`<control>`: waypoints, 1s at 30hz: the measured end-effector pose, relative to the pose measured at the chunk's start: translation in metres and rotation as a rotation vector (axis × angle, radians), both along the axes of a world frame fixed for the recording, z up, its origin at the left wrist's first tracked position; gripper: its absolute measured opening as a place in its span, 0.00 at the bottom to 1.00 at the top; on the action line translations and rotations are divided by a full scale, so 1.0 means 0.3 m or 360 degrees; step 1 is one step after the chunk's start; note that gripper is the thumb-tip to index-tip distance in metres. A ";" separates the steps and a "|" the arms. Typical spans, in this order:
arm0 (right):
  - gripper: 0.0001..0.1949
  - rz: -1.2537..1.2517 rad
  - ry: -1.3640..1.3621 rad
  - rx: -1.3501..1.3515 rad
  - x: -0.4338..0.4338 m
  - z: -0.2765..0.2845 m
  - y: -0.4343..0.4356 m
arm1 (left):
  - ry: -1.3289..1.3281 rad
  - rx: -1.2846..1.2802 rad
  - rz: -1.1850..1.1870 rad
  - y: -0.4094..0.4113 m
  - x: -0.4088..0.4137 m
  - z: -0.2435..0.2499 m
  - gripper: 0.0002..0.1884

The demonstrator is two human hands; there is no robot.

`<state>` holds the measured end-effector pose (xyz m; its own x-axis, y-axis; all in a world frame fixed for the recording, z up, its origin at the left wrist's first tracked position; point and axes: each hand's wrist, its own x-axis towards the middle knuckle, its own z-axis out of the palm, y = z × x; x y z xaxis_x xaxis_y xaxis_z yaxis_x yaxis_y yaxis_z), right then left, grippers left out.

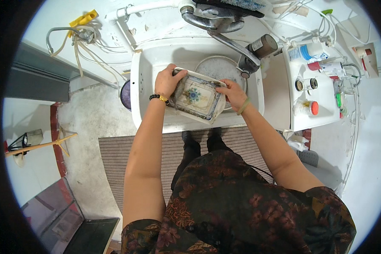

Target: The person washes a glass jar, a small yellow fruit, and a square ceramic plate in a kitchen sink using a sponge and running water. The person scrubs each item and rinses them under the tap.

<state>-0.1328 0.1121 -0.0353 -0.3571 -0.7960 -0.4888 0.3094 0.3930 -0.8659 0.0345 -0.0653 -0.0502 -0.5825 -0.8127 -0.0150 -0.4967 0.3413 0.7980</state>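
A rectangular ceramic dish (197,96), patterned in blue with a floral centre, is held tilted over a white sink (250,111). My left hand (168,81) grips a grey cloth or scrubber (179,90) against the dish's left side, thumb over the rim. My right hand (234,94) pinches the dish's right corner, its thumb on top and the other fingers partly hidden beneath. Wet, brownish marks show on the dish's surface. Behind it in the sink sits a round basin (206,65) with suds, partly covered by the dish.
A metal faucet (231,47) reaches over the sink. Beside its spout is a dark cylindrical container (263,46). On the white counter (320,117) at right stand several jars, including a red-lidded jar (306,108). A purple basin (125,95) is left of the sink; a striped mat (130,158) lies underfoot.
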 end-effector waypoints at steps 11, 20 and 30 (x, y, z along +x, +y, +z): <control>0.13 0.0229 0.0680 0.0167 -0.018 -0.024 -0.022 | -0.0120 -0.0119 0.0035 0.031 -0.005 0.104 0.23; 0.13 0.0276 0.0921 0.0341 0.007 0.046 -0.030 | -0.0198 -0.0198 0.0101 0.019 0.013 0.116 0.25; 0.12 0.0362 0.0838 0.0234 0.006 0.033 -0.047 | -0.0258 -0.0207 0.0132 0.026 0.029 0.131 0.24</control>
